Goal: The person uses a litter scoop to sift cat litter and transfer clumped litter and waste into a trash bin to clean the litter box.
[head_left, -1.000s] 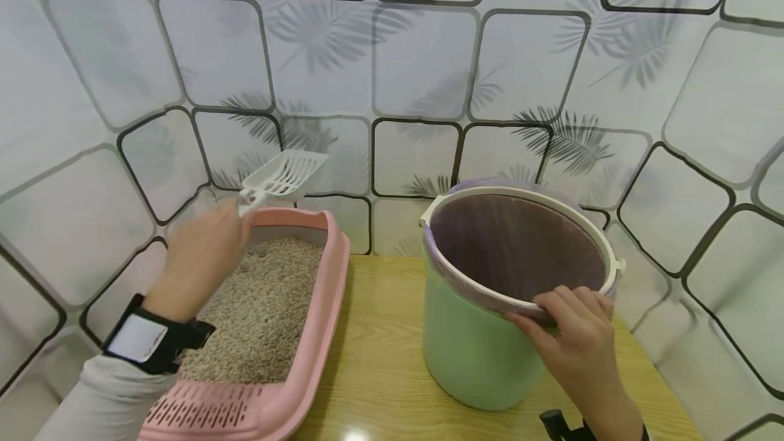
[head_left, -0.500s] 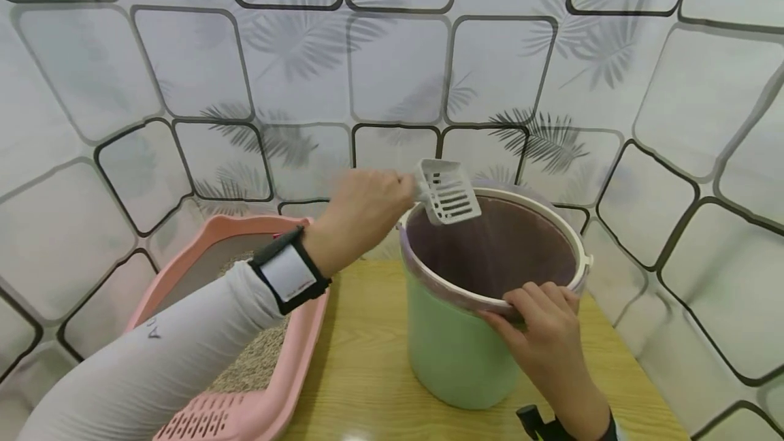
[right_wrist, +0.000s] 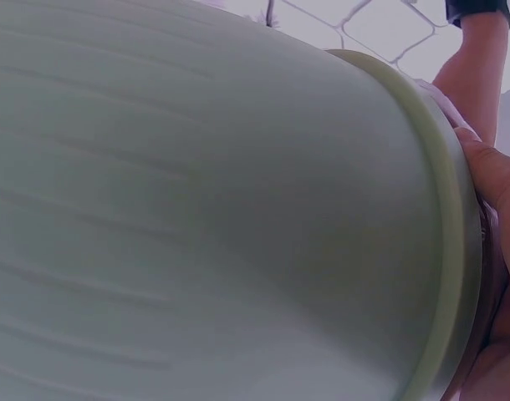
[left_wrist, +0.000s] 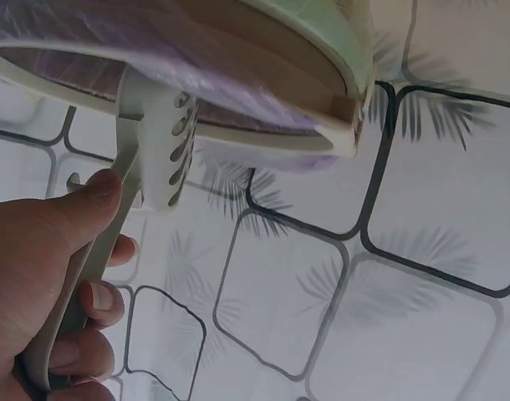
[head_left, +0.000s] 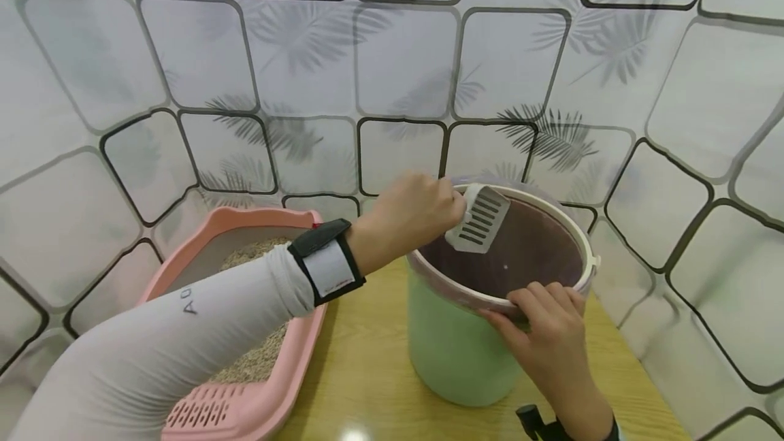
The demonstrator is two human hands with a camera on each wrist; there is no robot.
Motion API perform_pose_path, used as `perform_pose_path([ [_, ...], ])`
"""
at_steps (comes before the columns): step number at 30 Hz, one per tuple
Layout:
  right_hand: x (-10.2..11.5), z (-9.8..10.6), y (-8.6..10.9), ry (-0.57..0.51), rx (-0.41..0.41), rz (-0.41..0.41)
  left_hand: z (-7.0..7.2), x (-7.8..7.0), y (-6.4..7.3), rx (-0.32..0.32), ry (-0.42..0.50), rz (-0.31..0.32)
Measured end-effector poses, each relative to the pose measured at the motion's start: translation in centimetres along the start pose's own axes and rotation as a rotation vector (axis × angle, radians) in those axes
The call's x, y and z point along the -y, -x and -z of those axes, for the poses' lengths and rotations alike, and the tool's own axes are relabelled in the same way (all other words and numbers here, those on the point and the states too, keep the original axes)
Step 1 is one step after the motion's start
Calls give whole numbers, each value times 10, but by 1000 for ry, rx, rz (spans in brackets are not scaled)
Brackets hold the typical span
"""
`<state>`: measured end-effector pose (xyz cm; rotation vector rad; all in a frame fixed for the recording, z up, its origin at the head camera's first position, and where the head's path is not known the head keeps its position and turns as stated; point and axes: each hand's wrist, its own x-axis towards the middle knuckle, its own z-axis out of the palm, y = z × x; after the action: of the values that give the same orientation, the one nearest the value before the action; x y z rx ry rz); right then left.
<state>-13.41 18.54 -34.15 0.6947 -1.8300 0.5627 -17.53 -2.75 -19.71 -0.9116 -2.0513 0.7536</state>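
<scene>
A pale grey-white wall covering [head_left: 404, 63] spans the back and both sides, printed with rounded four-sided outlines [head_left: 401, 119], some black and some soft grey. Feathery leaves [head_left: 557, 140] in grey are scattered over it, a darker sprig right of centre and fainter ones higher up, and the same pattern fills much of the left wrist view. Below lies a bench [head_left: 361, 352] with a yellowish wood-grain top, a bright glint [head_left: 354, 435] showing at its near part.
</scene>
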Motion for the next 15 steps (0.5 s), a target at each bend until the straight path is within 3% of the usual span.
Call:
perform_pose_path([
  [7,3,-1,-2,9,6,-7,11,49,28,-27,64,58],
  [11,5,-2,-2,5,1,-7,21,81,48,63,193,175],
  [15,8,-3,-1,4,-6,-6,22,110,84,210,332,375],
])
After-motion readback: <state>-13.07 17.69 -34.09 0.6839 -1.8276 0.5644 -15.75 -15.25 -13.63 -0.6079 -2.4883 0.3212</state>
